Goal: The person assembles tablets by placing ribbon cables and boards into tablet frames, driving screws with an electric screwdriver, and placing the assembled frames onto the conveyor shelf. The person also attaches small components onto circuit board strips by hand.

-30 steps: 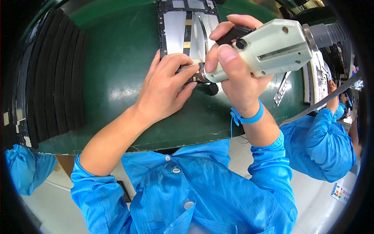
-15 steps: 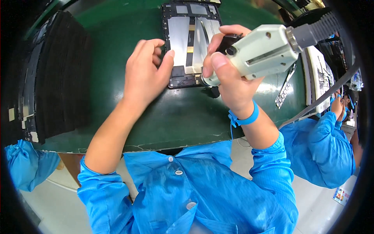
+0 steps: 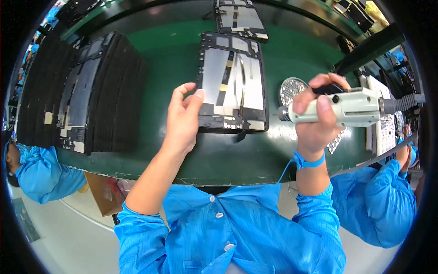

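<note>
A black tablet housing [image 3: 213, 75] with silver-grey panels lies on the green table in front of me. A curved flat strip runs down its middle, and a small black tab sticks out at its near edge. My left hand [image 3: 182, 116] pinches its left edge, thumb on top and fingers partly hidden. To the right of the housing, my right hand [image 3: 315, 123] is wrapped around a pale electric screwdriver [image 3: 356, 107] with a black lever. Its nose points left, apart from the housing, near a round dish [image 3: 292, 89] of small shiny parts.
Stacks of black housings [image 3: 114, 100] stand at the left. Another housing [image 3: 242, 20] lies behind mine. On the right are a perforated strip [image 3: 335, 144], a white tray [image 3: 387, 116] and a dark post [image 3: 372, 48]. Co-workers in blue sit on both sides.
My right hand has lifted the screwdriver off the housing's near edge and moved it right. My left hand has closed on the left edge. The view has shifted, showing more of the table.
</note>
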Motion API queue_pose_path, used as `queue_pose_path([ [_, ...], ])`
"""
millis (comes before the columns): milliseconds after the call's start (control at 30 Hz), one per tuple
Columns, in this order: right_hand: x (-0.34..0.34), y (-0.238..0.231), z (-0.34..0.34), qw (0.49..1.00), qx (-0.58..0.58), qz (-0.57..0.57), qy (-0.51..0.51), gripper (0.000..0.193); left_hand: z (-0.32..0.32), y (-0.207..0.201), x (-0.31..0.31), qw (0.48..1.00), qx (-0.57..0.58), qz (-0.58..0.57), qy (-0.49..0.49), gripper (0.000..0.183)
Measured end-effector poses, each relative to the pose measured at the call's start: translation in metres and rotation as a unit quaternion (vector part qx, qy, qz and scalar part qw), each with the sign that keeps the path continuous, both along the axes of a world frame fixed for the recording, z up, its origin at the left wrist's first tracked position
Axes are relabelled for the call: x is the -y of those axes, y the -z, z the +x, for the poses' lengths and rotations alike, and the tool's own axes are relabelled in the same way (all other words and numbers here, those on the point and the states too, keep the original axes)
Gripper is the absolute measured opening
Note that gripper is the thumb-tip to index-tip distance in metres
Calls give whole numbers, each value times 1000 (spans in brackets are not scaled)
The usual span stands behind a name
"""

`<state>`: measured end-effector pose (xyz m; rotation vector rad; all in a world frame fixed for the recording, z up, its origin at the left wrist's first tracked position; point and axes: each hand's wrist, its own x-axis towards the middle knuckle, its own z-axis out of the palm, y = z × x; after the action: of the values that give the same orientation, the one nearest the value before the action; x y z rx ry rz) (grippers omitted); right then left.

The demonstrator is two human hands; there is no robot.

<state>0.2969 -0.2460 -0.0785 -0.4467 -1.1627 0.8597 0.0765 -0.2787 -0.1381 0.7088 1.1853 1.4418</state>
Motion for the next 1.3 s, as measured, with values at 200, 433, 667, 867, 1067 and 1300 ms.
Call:
queue_pose_path([
  [200,-7,2,10,998,-6,-38,40,40,-54,-22,-92,989,44,27,-137,36],
  [433,-14,12,7,996,23,-75,43,38,-140,-1,-223,956,200,-12,-212,28],
  [667,-16,13,12,995,31,-88,46,38,-147,6,-248,879,51,98,-464,54],
  [867,-15,15,15,995,49,-80,43,37,-51,20,-231,781,-572,96,-231,31],
  [1067,-17,20,12,994,42,-95,43,37,-33,21,-261,773,-606,-185,-35,51],
  [1300,-20,23,19,991,59,-100,69,36,-30,35,-266,942,-318,-55,-88,39],
])
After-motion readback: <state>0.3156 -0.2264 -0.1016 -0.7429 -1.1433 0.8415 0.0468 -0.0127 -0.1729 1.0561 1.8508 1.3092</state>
